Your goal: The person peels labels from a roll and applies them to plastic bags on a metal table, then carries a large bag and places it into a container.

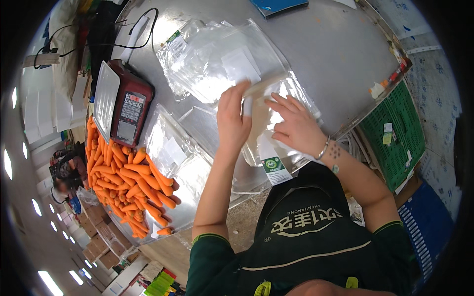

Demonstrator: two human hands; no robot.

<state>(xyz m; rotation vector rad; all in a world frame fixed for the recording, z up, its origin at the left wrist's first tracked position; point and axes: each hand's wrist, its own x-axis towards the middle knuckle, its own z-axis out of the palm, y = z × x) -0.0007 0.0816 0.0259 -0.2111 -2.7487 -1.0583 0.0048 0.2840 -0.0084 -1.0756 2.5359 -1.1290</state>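
Clear plastic bags lie in front of me on a metal table [333, 55]. My left hand [234, 114] is over a clear bag [259, 114], its fingers bent, with a small white piece beside the fingertips; whether it grips anything is unclear. Just to the right, my right hand [294, 122] rests on or just above the same bag, fingers spread. Below it lies a white paper label [274, 166] with a green emblem, near the table edge. A larger pile of clear bags [207, 63] lies beyond my hands, and more bags [181, 159] lie to the left.
A heap of carrots [126, 181] covers the table's left end. Behind it stands a dark red electronic scale [131, 107] with a metal pan and a black cable [152, 33]. A blue object [279, 5] lies at the far edge. A green plastic crate [396, 137] stands at right.
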